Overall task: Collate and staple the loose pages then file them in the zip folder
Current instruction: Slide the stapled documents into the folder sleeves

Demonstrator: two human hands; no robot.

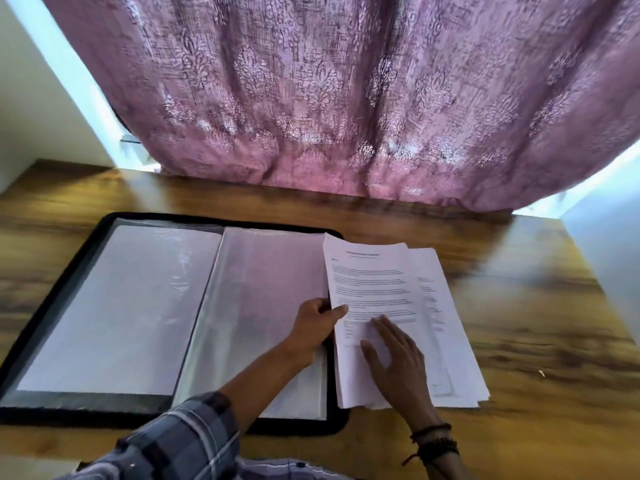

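A black zip folder (65,278) lies open on the wooden table, showing clear plastic sleeves (249,292) with white sheets inside. A stack of printed pages (381,282) lies partly over the folder's right edge, with more loose pages (446,323) fanned out beneath it. My left hand (317,323) pinches the left edge of the top pages, thumb on top. My right hand (398,362) rests flat on the stack with fingers spread. No stapler is in view.
The wooden table (536,323) stretches to the right of the pages. A pink patterned curtain (329,98) hangs along the table's far edge. White walls stand at both sides.
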